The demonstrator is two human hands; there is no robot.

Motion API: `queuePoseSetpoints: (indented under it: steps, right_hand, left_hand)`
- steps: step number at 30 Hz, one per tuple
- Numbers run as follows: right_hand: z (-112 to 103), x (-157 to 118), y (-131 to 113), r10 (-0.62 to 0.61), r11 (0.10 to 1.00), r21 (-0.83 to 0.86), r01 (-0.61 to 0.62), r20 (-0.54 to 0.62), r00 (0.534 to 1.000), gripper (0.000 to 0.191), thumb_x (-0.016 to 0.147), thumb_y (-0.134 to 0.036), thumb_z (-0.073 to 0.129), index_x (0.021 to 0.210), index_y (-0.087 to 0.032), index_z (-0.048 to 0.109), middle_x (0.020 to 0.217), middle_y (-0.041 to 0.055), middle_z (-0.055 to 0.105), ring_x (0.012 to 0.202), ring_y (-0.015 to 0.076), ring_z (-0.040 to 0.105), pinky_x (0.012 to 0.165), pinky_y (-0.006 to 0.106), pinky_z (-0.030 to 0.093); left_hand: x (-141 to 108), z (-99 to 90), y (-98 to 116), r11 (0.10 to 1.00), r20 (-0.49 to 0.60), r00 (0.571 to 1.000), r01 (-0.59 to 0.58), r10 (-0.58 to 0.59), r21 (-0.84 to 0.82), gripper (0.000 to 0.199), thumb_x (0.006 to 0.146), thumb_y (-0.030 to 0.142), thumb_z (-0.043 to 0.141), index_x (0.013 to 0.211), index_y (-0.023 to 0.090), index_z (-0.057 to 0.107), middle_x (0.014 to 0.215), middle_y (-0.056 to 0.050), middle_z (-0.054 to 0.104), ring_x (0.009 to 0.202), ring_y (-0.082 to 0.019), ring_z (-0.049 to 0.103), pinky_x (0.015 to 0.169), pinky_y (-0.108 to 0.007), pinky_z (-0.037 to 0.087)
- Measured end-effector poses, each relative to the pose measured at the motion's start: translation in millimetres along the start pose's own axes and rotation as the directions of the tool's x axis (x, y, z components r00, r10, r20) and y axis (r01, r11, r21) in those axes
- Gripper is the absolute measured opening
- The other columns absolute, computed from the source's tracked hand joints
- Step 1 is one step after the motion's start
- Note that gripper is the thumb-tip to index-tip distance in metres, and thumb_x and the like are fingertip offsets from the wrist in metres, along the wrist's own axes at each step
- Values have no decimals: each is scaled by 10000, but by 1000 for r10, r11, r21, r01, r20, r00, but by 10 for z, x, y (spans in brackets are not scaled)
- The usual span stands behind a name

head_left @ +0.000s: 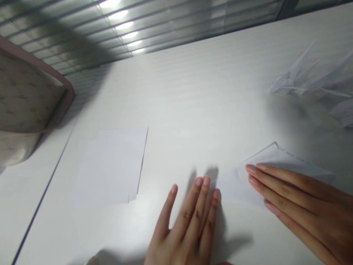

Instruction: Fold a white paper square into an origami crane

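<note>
A folded sheet of white paper [234, 184] lies on the white table at the right, its top corner pointing away from me and a dark line along its upper edges. My right hand [300, 202] rests flat across it, fingers stretched out and close together. To the left, my left hand [190, 224] is laid palm down with its fingers extended. Its index fingertip is at the paper's left corner; whether it presses on it I cannot tell.
A stack of square white paper [110, 165] lies to the left. Several folded paper figures [289, 79] with pointed tips stand at the far right. A patterned bag with pink trim [30, 88] sits at the left edge. Window blinds [165, 22] run behind the table [193, 103].
</note>
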State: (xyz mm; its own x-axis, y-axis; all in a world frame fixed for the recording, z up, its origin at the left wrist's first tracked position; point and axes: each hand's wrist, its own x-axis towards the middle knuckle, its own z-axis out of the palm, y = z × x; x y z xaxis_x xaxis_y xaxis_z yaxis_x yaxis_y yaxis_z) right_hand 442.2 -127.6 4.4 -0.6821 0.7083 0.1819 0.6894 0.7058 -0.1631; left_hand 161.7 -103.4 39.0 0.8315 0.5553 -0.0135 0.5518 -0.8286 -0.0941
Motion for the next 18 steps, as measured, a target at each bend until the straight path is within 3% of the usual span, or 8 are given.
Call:
queuePoseSetpoints:
  steps: [6,9,13,15,16,18]
  right_hand:
    - [24,14,-38,16,1000,-16,-16,-28,999,482,920,-75,424,1401,-95,443,1472,110,446,1354,258,411,1093,393,409]
    - [9,41,-56,35,999,-33,-38,-109,993,424,932,-112,440,1349,-67,502,1415,122,517,1303,249,480,1035,369,444]
    - [-44,95,-122,-22,997,-73,9,-179,984,359,955,-315,485,1189,-89,639,1244,120,660,1110,217,629,885,306,505]
    - [-43,119,-204,-71,993,-104,51,-198,978,409,986,-405,400,1109,-136,682,1163,99,706,1010,195,669,810,289,518]
    - [-30,131,-258,-93,992,-104,74,-186,978,416,1007,-389,347,1102,-167,685,1148,71,716,964,172,680,787,277,514]
    - [16,154,-377,-31,995,-96,5,-273,961,474,1021,-156,224,1037,-225,692,1100,-1,737,917,122,678,788,258,484]
  left_hand:
    - [31,-55,-29,997,-11,998,54,-55,-53,619,947,617,352,1266,157,618,1433,-83,502,1365,-292,369,1191,-457,35]
    - [62,-29,-27,990,-34,993,109,-112,-95,579,947,578,404,1269,147,618,1447,-90,484,1364,-284,381,1192,-430,57]
    - [114,41,-53,980,-122,981,131,-150,-148,614,940,579,413,1251,94,624,1465,-150,446,1370,-317,365,1177,-448,105]
    - [148,64,-81,974,-144,975,145,-171,-172,625,952,573,383,1240,74,626,1462,-169,443,1364,-325,371,1164,-458,151]
    - [166,73,-93,970,-146,972,158,-186,-185,614,964,557,365,1242,75,623,1452,-170,456,1357,-323,382,1155,-463,182]
    - [201,90,-110,963,-139,969,174,-205,-207,578,983,518,343,1266,87,605,1420,-160,497,1331,-312,416,1131,-469,251]
